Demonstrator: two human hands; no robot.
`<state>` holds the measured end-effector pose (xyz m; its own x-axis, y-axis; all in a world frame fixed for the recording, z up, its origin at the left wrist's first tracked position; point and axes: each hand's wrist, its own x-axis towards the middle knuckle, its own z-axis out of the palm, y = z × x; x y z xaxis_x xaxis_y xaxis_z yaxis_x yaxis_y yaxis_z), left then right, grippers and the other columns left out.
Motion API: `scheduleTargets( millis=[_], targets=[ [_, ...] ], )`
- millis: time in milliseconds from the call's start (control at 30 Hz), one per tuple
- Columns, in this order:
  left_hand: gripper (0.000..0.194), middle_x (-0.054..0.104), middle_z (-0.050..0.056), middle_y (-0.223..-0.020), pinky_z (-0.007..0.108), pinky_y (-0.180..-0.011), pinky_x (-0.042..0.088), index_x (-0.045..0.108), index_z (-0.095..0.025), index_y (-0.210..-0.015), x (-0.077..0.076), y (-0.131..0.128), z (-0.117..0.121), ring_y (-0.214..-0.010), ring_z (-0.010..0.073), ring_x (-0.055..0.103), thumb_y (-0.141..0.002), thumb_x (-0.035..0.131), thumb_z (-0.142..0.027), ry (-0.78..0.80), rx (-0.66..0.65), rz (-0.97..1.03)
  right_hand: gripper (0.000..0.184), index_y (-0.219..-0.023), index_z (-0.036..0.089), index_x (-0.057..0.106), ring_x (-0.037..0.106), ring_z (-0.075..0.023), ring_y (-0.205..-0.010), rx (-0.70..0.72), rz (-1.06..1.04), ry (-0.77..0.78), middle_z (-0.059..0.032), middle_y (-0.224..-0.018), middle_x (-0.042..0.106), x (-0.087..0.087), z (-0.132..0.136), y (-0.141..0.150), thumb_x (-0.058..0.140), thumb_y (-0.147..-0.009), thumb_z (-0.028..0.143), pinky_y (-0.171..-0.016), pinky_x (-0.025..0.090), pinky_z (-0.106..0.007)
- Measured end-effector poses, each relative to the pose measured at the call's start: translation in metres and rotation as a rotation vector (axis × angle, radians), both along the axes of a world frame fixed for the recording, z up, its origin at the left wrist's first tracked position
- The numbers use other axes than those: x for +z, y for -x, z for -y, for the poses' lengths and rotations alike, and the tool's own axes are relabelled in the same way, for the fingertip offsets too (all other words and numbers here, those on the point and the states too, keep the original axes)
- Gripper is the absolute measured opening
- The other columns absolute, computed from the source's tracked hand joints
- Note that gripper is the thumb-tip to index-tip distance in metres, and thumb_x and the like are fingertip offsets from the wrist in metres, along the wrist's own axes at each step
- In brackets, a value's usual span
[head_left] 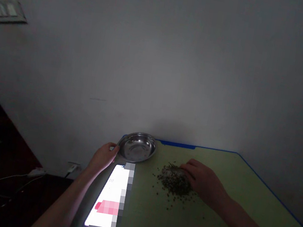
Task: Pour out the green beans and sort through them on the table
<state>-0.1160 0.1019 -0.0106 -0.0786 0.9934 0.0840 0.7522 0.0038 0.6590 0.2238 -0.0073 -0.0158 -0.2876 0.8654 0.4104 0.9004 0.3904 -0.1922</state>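
A shiny round metal bowl (137, 149) stands at the far left corner of the table, tilted slightly toward me. My left hand (105, 156) has its fingers closed at the bowl's left rim. To the right, a pile of small dark grains (176, 186), like beans or peppercorns, is heaped and scattered on the tabletop. Over the back of this heap lies a pale, see-through rounded thing (175, 174), its kind unclear in the dim light. My right hand (200, 177) is closed at that thing's right edge; its fingertips are partly hidden.
A lit phone (107, 198) lies near the left edge of the pale green table (240, 204), which has a blue border. Behind it rises a grey wall (177, 56) with a switch plate (5, 9). White cables (12, 176) and a plug run low on the left.
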Motion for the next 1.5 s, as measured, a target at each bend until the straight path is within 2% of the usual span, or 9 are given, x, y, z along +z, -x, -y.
scheduleTargets(
  millis=[200,367,500,567,667,800,1100,1400,1500],
  targets=[
    [0.046,0.061,0.002,-0.056,0.027,-0.052,0.038,0.060,-0.011,-0.102,-0.006,-0.002,0.005,-0.057,0.0209,0.062,-0.086,0.043,-0.051,0.005,-0.009,-0.001,0.027,-0.095,0.021,0.069,0.064,-0.0187,-0.077,0.003,0.072,-0.001,-0.0064,-0.088,0.065,-0.007,0.003,0.001,0.043,-0.089,0.016,-0.068,0.050,-0.031],
    [0.035,0.061,0.001,-0.071,0.026,-0.055,0.046,0.058,-0.012,-0.101,-0.009,-0.014,0.002,-0.057,0.0123,0.058,-0.093,0.046,-0.043,0.077,-0.022,0.064,0.029,-0.096,0.023,0.069,0.063,-0.0178,-0.074,0.037,0.081,0.020,-0.0056,-0.086,0.065,-0.010,0.010,-0.003,0.041,-0.090,0.017,-0.067,0.049,-0.031],
    [0.027,0.061,0.002,-0.085,0.025,-0.057,0.051,0.057,-0.013,-0.103,-0.002,-0.017,0.001,-0.063,0.0098,0.057,-0.093,0.051,-0.037,0.151,-0.014,0.144,0.028,-0.096,0.025,0.069,0.064,-0.0182,-0.073,0.034,0.054,0.018,-0.0049,-0.087,0.066,-0.017,0.013,-0.014,0.042,-0.089,0.019,-0.066,0.050,-0.031],
    [0.026,0.060,0.000,-0.081,0.023,-0.052,0.049,0.057,-0.013,-0.102,0.005,-0.014,0.003,-0.058,0.0084,0.055,-0.093,0.051,-0.036,0.153,-0.023,0.186,0.027,-0.098,0.026,0.068,0.065,-0.0176,-0.074,0.035,-0.004,-0.015,-0.0041,-0.087,0.066,-0.020,0.014,-0.021,0.044,-0.088,0.019,-0.066,0.050,-0.031],
    [0.020,0.056,-0.003,-0.061,0.019,-0.040,0.038,0.056,-0.011,-0.092,0.017,-0.005,0.012,-0.042,0.0060,0.046,-0.094,0.045,-0.028,0.130,-0.054,0.239,0.027,-0.099,0.028,0.069,0.065,-0.0175,-0.073,0.026,-0.067,-0.057,-0.0038,-0.087,0.067,-0.023,0.014,-0.028,0.044,-0.087,0.021,-0.066,0.051,-0.031],
    [0.015,0.052,-0.005,-0.048,0.019,-0.034,0.031,0.053,-0.013,-0.084,0.024,0.007,0.031,-0.033,0.0072,0.043,-0.085,0.038,-0.016,0.089,-0.090,0.285,0.028,-0.099,0.027,0.069,0.066,-0.0186,-0.074,0.012,-0.097,-0.045,-0.0042,-0.090,0.068,-0.024,0.013,-0.031,0.043,-0.088,0.024,-0.067,0.052,-0.033],
    [0.030,0.050,-0.006,-0.043,0.020,-0.033,0.031,0.056,-0.012,-0.095,0.015,0.025,0.067,-0.031,0.0096,0.044,-0.075,0.041,-0.029,0.083,-0.095,0.330,0.028,-0.099,0.026,0.069,0.066,-0.0186,-0.074,0.009,-0.145,-0.060,-0.0049,-0.089,0.068,-0.024,0.016,-0.032,0.043,-0.088,0.025,-0.068,0.052,-0.033],
    [0.042,0.051,-0.005,-0.042,0.021,-0.033,0.032,0.054,-0.007,-0.107,0.012,0.024,0.083,-0.030,0.0114,0.044,-0.079,0.039,-0.035,0.102,-0.072,0.284,0.030,-0.100,0.022,0.068,0.066,-0.0207,-0.077,-0.002,-0.117,-0.022,-0.0074,-0.091,0.067,-0.024,0.016,-0.033,0.040,-0.091,0.028,-0.070,0.052,-0.036],
    [0.056,0.052,-0.005,-0.045,0.022,-0.034,0.033,0.045,-0.006,-0.123,0.012,0.029,0.084,-0.032,0.0129,0.046,-0.083,0.037,-0.044,0.069,-0.021,0.239,0.029,-0.099,0.023,0.068,0.066,-0.0204,-0.075,-0.005,-0.135,-0.034,-0.0065,-0.091,0.067,-0.025,0.016,-0.034,0.041,-0.090,0.029,-0.070,0.052,-0.036]
  ],
)
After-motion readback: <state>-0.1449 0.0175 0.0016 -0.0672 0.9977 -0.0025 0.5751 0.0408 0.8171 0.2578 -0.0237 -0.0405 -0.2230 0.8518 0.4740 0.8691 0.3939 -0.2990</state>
